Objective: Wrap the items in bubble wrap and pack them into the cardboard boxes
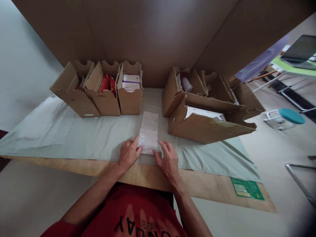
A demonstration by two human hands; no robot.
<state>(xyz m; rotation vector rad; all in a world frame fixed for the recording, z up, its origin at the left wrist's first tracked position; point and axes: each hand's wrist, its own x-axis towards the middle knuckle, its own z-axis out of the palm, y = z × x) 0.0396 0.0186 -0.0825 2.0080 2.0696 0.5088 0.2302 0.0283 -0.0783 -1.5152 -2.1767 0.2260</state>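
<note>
A clear bubble-wrap pouch [149,133] lies flat on the cloth in front of me, lengthwise away from my body. At its near left edge is my left hand [129,150], index finger and thumb apart, tips touching the pouch, the other fingers loosely bent. Across from it, my right hand [169,158] rests at the near right edge, thumb and index finger also apart at the plastic. Neither hand is visibly closed around the pouch. Whether anything is inside the pouch, I cannot tell.
Cardboard bins stand at back left, one with red packets [106,84], one with white boxes [131,82]. More bins [209,130] stand at right. Clear plastic bags [44,123] lie at far left. A cardboard wall [148,36] rises behind; a teal stool [291,116] stands right of the table.
</note>
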